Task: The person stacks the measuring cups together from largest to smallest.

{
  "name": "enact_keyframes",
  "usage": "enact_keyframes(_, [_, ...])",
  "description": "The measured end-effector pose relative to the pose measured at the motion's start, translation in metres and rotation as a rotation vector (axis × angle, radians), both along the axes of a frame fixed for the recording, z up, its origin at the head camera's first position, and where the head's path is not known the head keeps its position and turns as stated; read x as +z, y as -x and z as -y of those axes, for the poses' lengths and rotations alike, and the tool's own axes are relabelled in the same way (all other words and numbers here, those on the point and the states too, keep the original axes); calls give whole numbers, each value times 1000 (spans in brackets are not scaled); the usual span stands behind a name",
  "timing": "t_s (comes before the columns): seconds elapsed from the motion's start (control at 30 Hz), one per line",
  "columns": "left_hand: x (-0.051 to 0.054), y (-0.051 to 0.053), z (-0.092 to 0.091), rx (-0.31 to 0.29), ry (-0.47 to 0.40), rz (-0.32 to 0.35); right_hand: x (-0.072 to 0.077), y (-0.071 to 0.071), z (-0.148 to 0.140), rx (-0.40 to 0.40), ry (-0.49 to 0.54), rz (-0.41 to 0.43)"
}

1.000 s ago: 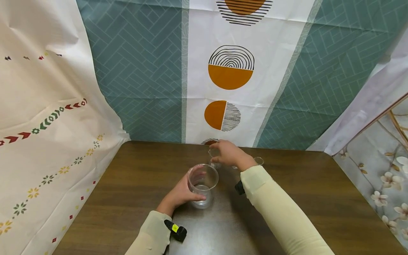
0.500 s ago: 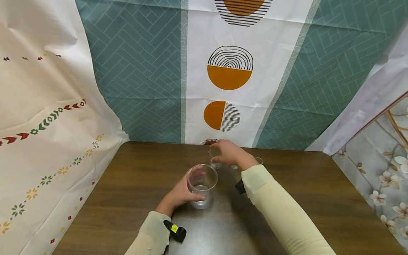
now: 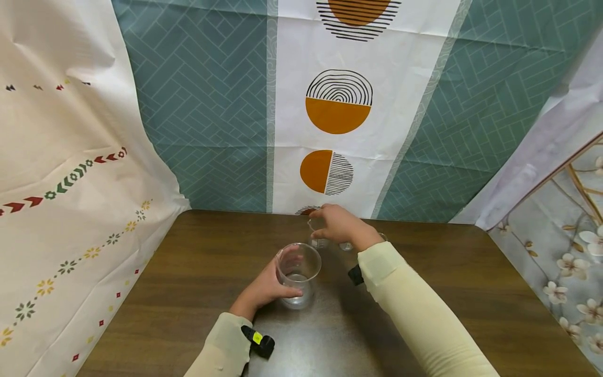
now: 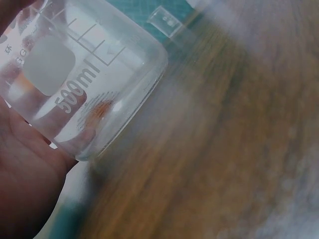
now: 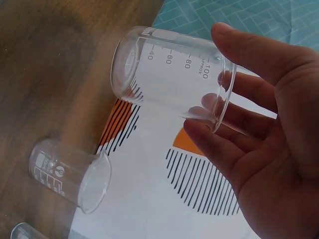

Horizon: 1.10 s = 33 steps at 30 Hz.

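Observation:
My left hand (image 3: 267, 283) grips a large clear glass beaker (image 3: 302, 264) around its side; in the left wrist view the beaker (image 4: 75, 74) is marked 500ml. At the back of the table, my right hand (image 3: 341, 226) holds a small glass beaker (image 5: 172, 74) by its rim. The thumb lies on one side of that rim and the fingers on the other, as the right wrist view shows. Printed scale marks run up its wall to 100. Both beakers look to have nothing in them. The palm partly hides the small one in the head view.
Beside the small beaker stands another spouted glass beaker (image 5: 70, 174), with part of a further glass vessel (image 5: 25, 232) at the frame corner. The brown wooden table (image 3: 198, 262) ends at a patterned cloth backdrop (image 3: 221, 131). A cream cloth (image 3: 85, 209) hangs along the left.
Both hands keep their hold and barely move. The head view has shifted slightly, and the right wrist now covers more of the glass rim behind it.

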<state>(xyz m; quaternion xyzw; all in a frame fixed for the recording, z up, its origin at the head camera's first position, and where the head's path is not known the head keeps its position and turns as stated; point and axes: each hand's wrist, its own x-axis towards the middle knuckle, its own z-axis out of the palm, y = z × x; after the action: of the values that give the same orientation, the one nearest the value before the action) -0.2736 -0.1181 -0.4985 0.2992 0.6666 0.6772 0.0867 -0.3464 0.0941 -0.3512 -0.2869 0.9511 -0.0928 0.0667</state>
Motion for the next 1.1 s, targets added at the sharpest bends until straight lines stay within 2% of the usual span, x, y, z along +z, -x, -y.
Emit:
enact_keyframes(0.4, [0,1,1,21,51,19,7,-3,1,3,4,-9])
enact_keyframes(0.77, [1,-2,0,8,19,8,11,-5,0,61,-23,-63])
enact_keyframes(1.1, [0,-1,1,12,42,0,16,-8,0,62,-31,-59])
